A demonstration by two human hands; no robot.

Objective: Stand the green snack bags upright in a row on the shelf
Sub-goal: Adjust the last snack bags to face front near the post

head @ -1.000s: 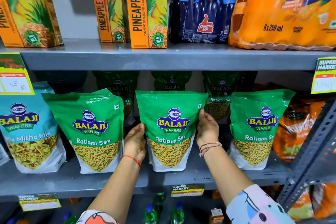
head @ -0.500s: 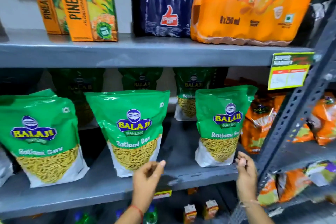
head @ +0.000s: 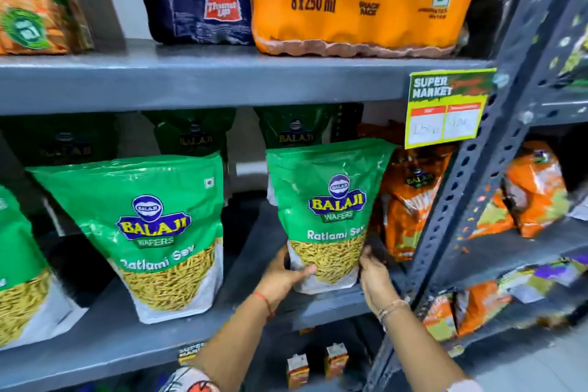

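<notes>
Both hands, off the middle bag 1 s ago, are now gripping w/ closed fingers the rightmost glossy green foil snack pouch (head: 327, 200) — left hand (head: 281, 277) & right hand (head: 375, 277) pinching its stiffer bottom corners, since it's looking light, soft, slippery.

Bright even light, motion blur throughout, edges bowed by wide lens, shelf back shadowed.

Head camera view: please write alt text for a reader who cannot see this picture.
Two bare hands, left hand and right hand, grip the bottom corners of an upright green plastic Ratlami Sev snack bag on a grey metal shelf. A second green snack bag stands to its left, orange snack packets to its right.
</notes>
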